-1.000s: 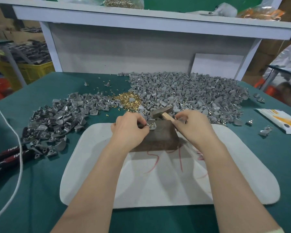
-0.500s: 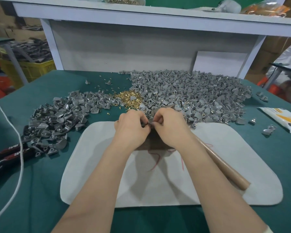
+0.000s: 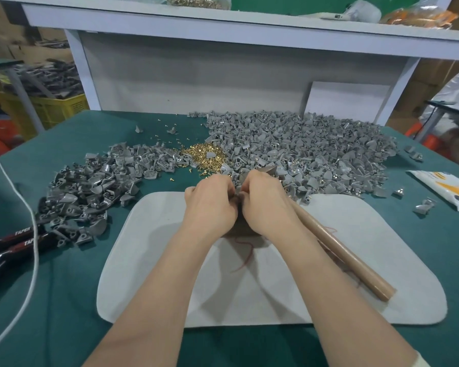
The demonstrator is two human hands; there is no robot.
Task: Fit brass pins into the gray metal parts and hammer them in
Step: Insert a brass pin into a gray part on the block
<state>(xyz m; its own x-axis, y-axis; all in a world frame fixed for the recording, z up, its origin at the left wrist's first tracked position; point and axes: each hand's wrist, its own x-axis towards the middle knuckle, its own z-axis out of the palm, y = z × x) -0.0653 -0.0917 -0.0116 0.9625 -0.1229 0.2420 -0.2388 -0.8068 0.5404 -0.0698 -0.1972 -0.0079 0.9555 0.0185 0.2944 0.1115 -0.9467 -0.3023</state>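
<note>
My left hand (image 3: 210, 205) and my right hand (image 3: 265, 202) meet fingertip to fingertip over a dark block (image 3: 237, 229) on the white pad (image 3: 355, 260). Both are curled shut, pinching one small gray metal part that the fingers hide; no pin is visible there. The hammer lies on the pad, its wooden handle (image 3: 350, 258) running out from under my right wrist and its head (image 3: 266, 170) showing just beyond my right hand. Loose brass pins (image 3: 203, 157) are heaped behind my hands. Gray metal parts lie in a left pile (image 3: 96, 186) and a larger right pile (image 3: 302, 152).
The green table (image 3: 51, 300) carries black and red pliers (image 3: 13, 245) and a white cord (image 3: 29, 229) at the left edge. A white packet (image 3: 445, 186) and stray parts (image 3: 424, 206) lie at the right. A gray back panel and shelf (image 3: 223, 25) close off the far side.
A second ago my right hand held the hammer up beside the block. The hammer now lies on the pad and my right hand has joined the left at the part.
</note>
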